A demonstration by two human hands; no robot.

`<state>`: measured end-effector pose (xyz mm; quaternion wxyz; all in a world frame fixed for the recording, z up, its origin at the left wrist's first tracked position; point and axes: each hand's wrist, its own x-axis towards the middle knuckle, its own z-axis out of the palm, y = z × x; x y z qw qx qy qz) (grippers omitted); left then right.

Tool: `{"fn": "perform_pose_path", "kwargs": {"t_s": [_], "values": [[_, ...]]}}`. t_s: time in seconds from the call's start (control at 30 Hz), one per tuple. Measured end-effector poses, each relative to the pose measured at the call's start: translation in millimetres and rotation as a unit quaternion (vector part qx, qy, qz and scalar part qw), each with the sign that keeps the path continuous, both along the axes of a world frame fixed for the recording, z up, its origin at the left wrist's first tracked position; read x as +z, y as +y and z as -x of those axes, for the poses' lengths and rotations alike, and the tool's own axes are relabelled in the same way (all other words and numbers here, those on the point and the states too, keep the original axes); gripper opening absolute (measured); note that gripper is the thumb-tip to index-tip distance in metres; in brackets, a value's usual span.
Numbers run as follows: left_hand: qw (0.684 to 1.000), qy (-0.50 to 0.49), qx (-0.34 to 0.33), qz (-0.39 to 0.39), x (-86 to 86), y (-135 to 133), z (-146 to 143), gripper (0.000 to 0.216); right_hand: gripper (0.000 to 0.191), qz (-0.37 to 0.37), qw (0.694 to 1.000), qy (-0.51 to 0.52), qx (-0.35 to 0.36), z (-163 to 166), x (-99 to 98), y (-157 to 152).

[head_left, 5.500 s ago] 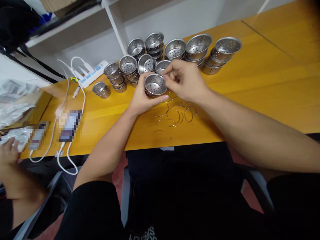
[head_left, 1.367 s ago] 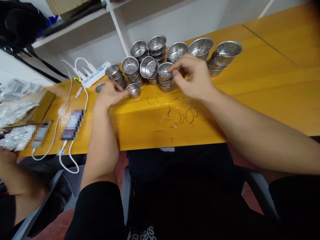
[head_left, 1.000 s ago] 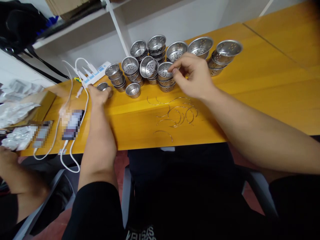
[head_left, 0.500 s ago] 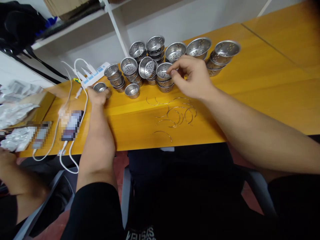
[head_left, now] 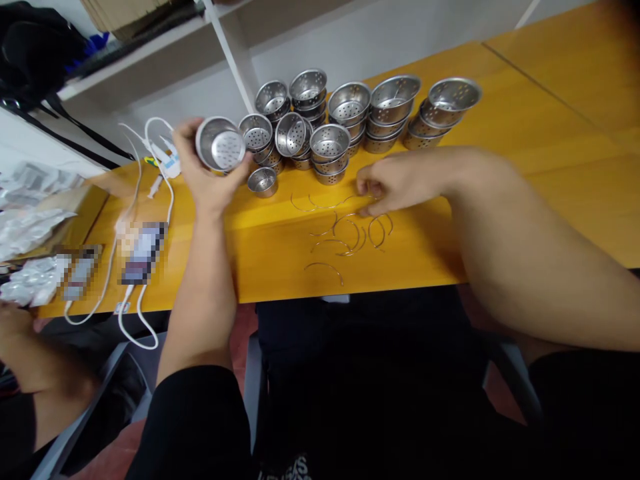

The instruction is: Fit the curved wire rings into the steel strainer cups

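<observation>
The left hand (head_left: 210, 179) is raised off the worktop (head_left: 525, 167) with the wrist bent back. Its fingers are wrapped around one perforated steel cup (head_left: 220, 143), whose mouth is tipped toward the camera. Just right of that hand sits one single cup (head_left: 263, 181), and beyond it stand about nine stacks of cups (head_left: 330, 150). The right hand (head_left: 400, 183) lies palm down with its fingertips (head_left: 365, 190) curled onto the wire arcs (head_left: 350, 230). About ten of these lie loose below and left of it, and I cannot tell whether it grips one. Left of the left hand are one power strip (head_left: 165, 159), its print too small to read, and two blurred devices (head_left: 143, 252).
</observation>
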<state>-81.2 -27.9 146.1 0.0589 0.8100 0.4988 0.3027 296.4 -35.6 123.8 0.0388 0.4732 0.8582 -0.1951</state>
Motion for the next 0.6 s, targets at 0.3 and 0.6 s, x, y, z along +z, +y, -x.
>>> {"fn": "perform_pose_path", "kwargs": {"t_s": [0.3, 0.6], "values": [[0.987, -0.038, -0.153, 0.036, -58.3, -12.3, -61.3, 0.087, 0.029, 0.014, 0.998, -0.011, 0.057, 27.6, -3.5, -5.7], [0.968, -0.139, -0.173, 0.114, -76.4, 2.0, -51.2, 0.082, 0.033, -0.022, 0.998, -0.048, 0.03, 52.1, 2.7, -20.1]]}}
